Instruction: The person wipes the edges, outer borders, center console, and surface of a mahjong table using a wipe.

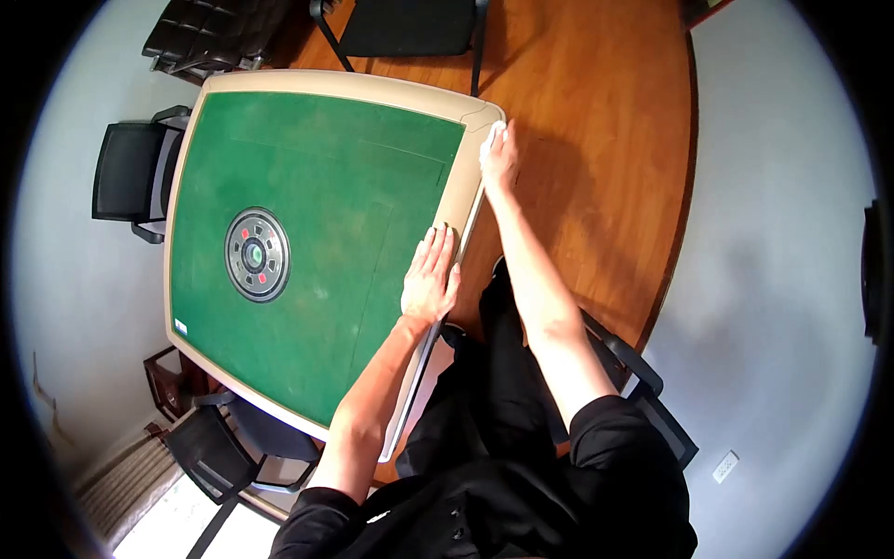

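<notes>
A mahjong table (476, 154) with a beige rim carries a green felt top (326, 168). My left hand (431, 279) lies flat, fingers stretched out, across the rim and the edge of the felt on the near side. Around a crumpled white cloth (488, 140) close the fingers of my right hand (502, 160). That hand presses the cloth against the outer side of the rim by the far right corner. Most of the cloth is hidden by the fingers. Set into the felt is a round control disc (257, 254) with red and dark buttons.
Black chairs stand around the table: one beyond it (410, 28), one at the left (130, 172), one at the lower left (214, 452) and one behind my right arm (643, 382). A dark tufted seat (209, 33) is at the back left. Wooden floor (605, 112) meets the right wall.
</notes>
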Demonstrator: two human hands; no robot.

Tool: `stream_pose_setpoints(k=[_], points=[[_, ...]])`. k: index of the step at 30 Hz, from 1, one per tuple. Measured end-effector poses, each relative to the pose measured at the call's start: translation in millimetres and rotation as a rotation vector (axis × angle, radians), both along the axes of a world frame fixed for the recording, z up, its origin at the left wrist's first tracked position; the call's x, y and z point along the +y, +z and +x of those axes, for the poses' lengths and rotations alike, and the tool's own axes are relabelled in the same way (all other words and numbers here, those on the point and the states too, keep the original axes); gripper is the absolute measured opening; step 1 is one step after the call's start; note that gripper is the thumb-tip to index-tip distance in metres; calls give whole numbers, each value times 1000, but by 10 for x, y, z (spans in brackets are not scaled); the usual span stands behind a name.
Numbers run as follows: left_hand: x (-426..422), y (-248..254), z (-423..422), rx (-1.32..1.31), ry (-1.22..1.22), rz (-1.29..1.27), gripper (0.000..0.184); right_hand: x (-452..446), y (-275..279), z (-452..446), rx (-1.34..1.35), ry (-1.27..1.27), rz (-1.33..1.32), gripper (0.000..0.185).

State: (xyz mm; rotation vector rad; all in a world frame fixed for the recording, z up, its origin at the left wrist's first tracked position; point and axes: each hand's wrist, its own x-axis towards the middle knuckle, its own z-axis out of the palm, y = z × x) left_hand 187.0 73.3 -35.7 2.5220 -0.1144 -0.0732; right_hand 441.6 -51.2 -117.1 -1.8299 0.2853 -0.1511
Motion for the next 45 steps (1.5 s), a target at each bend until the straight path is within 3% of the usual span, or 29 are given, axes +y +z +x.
stream_pose_setpoints(k=[2, 6, 8, 11, 13, 15, 18, 20, 23, 24, 28, 32, 39, 40, 42, 45], points=[[8, -48, -6, -30, 7, 0, 64, 60, 57, -493, 103, 33, 27, 62], [18, -63, -4, -54, 23, -49, 62, 277, -202, -1583, -14, 7, -8, 64], [24, -80, -24, -113, 29, -50, 59, 369, -212, -2064, 167, -1, 164, 66], [44, -97, -53, -141, 20, -75, 59, 438, -178, -2591, 135, 9, 219, 65], [68, -136, -45, -119, 55, -161, 57, 423, -88, -2610, 115, 33, 225, 65], [99, -169, -56, -104, 59, -177, 56, 348, 97, -2506, 271, 66, 295, 64], [103, -113, -51, -64, 78, -239, 54, 325, 195, -2007, 214, 9, 125, 64], [92, -68, -42, -73, 74, -233, 54, 355, -160, -1613, -79, -85, -39, 64], [78, -21, -34, -62, 76, -233, 55, 259, 309, -1050, 153, -59, 237, 64], [81, -19, -1, -67, 81, -232, 55, 213, 12, -786, 66, -71, 130, 63], [80, 8, -22, -46, 77, -223, 57, 19, -254, 213, -147, -117, -192, 63], [67, 30, -16, -21, 83, -220, 57, -81, -121, 831, -97, -115, -169, 62], [84, 9, -14, -41, 75, -210, 57, -74, 86, 436, 92, -40, 68, 62], [78, 5, -18, -41, 73, -207, 57, -2, -175, 318, -139, -127, -77, 60], [71, -16, -4, -43, 64, -198, 57, 70, -198, -82, -97, -123, -73, 60], [71, 6, -11, -24, 73, -221, 55, 151, 340, -785, 203, -28, 162, 64]])
